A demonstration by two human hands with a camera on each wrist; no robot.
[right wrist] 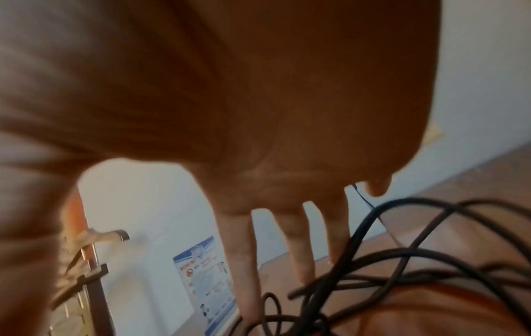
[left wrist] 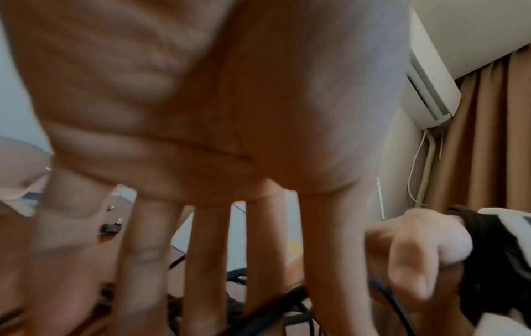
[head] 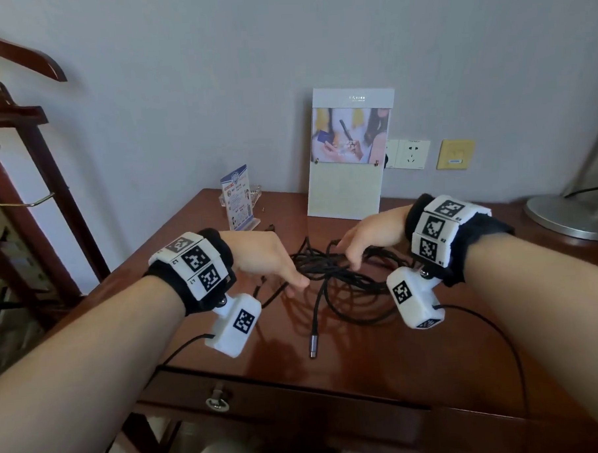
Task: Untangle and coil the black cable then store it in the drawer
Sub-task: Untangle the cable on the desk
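The black cable (head: 341, 279) lies in a loose tangle in the middle of the wooden desk (head: 416, 354); its metal plug end (head: 312, 345) points toward the front edge. My left hand (head: 293, 278) reaches down onto the tangle's left side, fingers (left wrist: 207, 261) straight and spread over the cable (left wrist: 273, 307). My right hand (head: 355, 256) comes in from the right, its straight fingers (right wrist: 244, 261) dipping among the cable loops (right wrist: 402, 261). Neither hand is closed around a strand. The drawer (head: 281, 403) under the desk front is shut, with a ring pull (head: 218, 402).
A small blue leaflet stand (head: 238, 198) and a tall standing sign (head: 349, 155) are at the back of the desk. A lamp base (head: 571, 214) sits at the right. A wooden coat stand (head: 31, 169) is left of the desk. Wall sockets (head: 411, 154) are behind.
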